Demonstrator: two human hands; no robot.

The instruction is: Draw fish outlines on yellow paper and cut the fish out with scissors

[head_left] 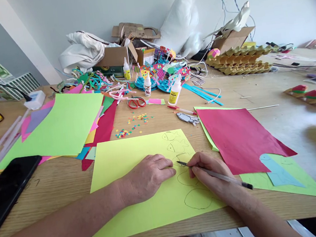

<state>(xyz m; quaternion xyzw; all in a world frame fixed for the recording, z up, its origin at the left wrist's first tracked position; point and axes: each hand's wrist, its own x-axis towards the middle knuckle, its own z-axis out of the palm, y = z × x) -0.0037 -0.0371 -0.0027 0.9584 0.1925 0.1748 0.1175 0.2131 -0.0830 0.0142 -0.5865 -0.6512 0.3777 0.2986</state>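
Note:
A sheet of yellow paper [129, 210] lies on the table in front of me. Down its right side run pencil-thin dark drawings: two fish at the top, then a partly drawn shape and plain ovals below. My left hand [147, 175] rests on the sheet, fingers slightly bent and pressing it down, holding nothing. In my right hand [211, 173] is a pen [222, 176] with a clear barrel and black end. Its tip touches the paper at the third shape, just right of my left fingertips. Part of the lower drawings is hidden by my right hand.
Stacked coloured paper [60, 122] and a black phone [8, 190] lie left. Red paper [235, 136] over green sheets is right. Behind are red scissors [136, 102], glue bottles [174, 90], confetti dots [127, 131], a fish cutout [187, 118] and egg trays [237, 62].

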